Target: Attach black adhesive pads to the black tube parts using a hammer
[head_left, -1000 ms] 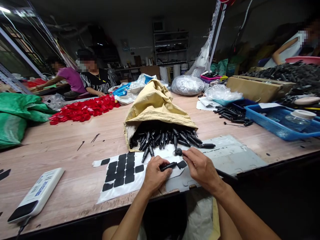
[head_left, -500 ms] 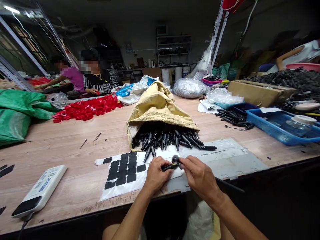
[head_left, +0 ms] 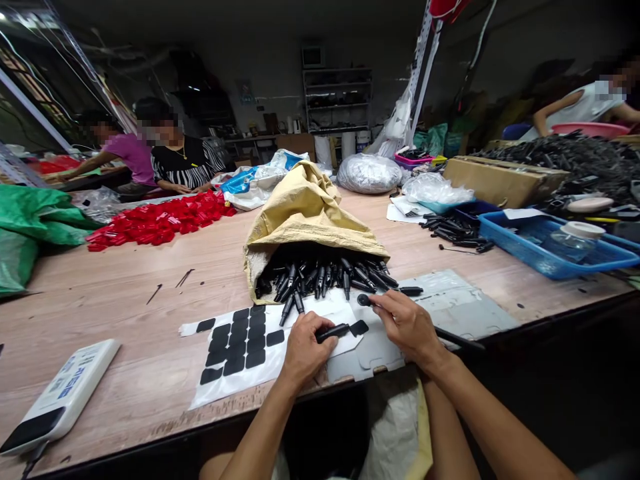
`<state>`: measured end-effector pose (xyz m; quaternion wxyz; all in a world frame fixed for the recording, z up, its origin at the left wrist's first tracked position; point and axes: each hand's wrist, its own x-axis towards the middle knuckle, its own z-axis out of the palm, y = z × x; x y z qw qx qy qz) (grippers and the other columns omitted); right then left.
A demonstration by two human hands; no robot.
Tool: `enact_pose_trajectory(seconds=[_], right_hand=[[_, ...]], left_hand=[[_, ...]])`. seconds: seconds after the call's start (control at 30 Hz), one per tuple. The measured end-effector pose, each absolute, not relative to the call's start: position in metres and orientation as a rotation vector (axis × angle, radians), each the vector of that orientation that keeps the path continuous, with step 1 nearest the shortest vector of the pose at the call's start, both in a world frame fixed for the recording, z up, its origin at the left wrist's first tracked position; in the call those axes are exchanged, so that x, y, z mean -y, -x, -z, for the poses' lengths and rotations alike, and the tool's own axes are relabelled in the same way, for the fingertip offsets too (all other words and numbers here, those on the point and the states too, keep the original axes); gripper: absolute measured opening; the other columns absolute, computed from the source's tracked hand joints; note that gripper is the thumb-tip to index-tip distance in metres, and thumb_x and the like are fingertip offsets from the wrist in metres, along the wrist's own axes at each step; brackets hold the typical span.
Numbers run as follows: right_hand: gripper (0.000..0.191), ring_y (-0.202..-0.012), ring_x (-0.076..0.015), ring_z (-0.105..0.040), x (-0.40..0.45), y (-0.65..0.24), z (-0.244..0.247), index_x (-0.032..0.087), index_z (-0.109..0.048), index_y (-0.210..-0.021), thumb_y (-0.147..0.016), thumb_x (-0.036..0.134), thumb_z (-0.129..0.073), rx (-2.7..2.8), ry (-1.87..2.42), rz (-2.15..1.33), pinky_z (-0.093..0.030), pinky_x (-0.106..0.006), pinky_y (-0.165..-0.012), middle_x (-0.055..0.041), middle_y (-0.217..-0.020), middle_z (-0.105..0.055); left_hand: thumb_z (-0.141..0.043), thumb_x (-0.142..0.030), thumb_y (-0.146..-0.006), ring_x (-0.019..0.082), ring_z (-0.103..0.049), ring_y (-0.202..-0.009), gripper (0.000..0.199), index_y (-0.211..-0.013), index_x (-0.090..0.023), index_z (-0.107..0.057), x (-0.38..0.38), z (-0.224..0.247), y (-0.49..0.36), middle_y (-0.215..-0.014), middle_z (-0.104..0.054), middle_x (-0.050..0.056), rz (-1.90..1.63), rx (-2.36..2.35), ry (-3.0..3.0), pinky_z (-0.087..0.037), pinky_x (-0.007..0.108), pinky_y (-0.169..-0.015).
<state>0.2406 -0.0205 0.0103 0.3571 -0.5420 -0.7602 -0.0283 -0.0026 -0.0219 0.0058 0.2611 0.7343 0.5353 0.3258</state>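
Having drawn back from the tip of the black tube (head_left: 334, 332) that the left hand (head_left: 307, 347) is gripping over the worktop (head_left: 165, 327), the right hand (head_left: 409, 328) is pinching a round-headed black piece (head_left: 363, 300) apart from it, seemingly interrupting work at that end.

The bare left hand (head_left: 306, 347), fingers curled, closes its thumb and index finger in a grip at the near centre. To its right and slightly farther off, the bare right hand (head_left: 407, 327) pinches thumb and fingertips, pointing left. The bare left forearm (head_left: 263, 421) and bare right forearm (head_left: 493, 413) slant inward from the near side.
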Motion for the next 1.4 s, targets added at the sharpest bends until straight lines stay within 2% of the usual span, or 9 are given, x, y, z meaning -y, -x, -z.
enact_pose_trajectory(seconds=[0.2, 0.43, 0.67, 0.9, 1.4], right_hand=[[0.022, -0.092, -0.0198, -0.058, 0.003, -0.262, 0.012, 0.025, -0.071, -0.108, -0.093, 0.018, -0.057, 2.099, 1.406, 0.080, -0.045, -0.032, -0.083, -0.0042, -0.094, -0.067], [0.021, -0.094, -0.0214, -0.055, 0.007, -0.258, 0.014, 0.023, -0.069, -0.110, -0.095, 0.020, -0.054, 2.094, 1.432, 0.084, -0.043, -0.034, -0.086, -0.0056, -0.097, -0.065], [0.022, -0.093, -0.0216, -0.054, 0.007, -0.258, 0.012, 0.023, -0.069, -0.110, -0.095, 0.020, -0.053, 2.096, 1.444, 0.101, -0.043, -0.035, -0.085, -0.0063, -0.097, -0.065], [0.021, -0.093, -0.0218, -0.054, 0.007, -0.257, 0.012, 0.023, -0.068, -0.110, -0.095, 0.020, -0.053, 2.106, 1.469, 0.118, -0.042, -0.035, -0.085, -0.0055, -0.097, -0.065], [0.021, -0.092, -0.0222, -0.055, 0.007, -0.258, 0.013, 0.024, -0.068, -0.109, -0.094, 0.020, -0.054, 2.106, 1.454, 0.144, -0.043, -0.035, -0.083, -0.0058, -0.097, -0.066]], left_hand=[[-0.062, -0.029, -0.088, 0.023, -0.058, -0.094, 0.015, -0.092, -0.024, -0.076, 0.020, -0.004, 0.006, -0.089, -0.067, 0.003, -0.902, -1.410, -1.965, -0.043, 0.036, -0.084], [-0.043, -0.038, -0.101, 0.021, -0.054, -0.085, 0.037, -0.076, -0.022, -0.065, 0.019, -0.003, 0.006, -0.082, -0.062, 0.003, -0.833, -1.444, -2.035, -0.040, 0.035, -0.080], [-0.035, -0.040, -0.104, 0.021, -0.051, -0.082, 0.044, -0.068, -0.021, -0.050, 0.019, -0.003, 0.005, -0.079, -0.058, 0.003, -0.809, -1.480, -2.080, -0.039, 0.035, -0.077], [-0.031, -0.040, -0.106, 0.022, -0.051, -0.084, 0.046, -0.073, -0.021, -0.057, 0.018, -0.002, 0.005, -0.082, -0.058, 0.004, -0.775, -1.491, -2.101, -0.039, 0.035, -0.080], [-0.030, -0.040, -0.107, 0.021, -0.051, -0.085, 0.047, -0.075, -0.021, -0.060, 0.020, -0.001, 0.005, -0.082, -0.059, 0.003, -0.784, -1.480, -2.091, -0.038, 0.035, -0.081]])
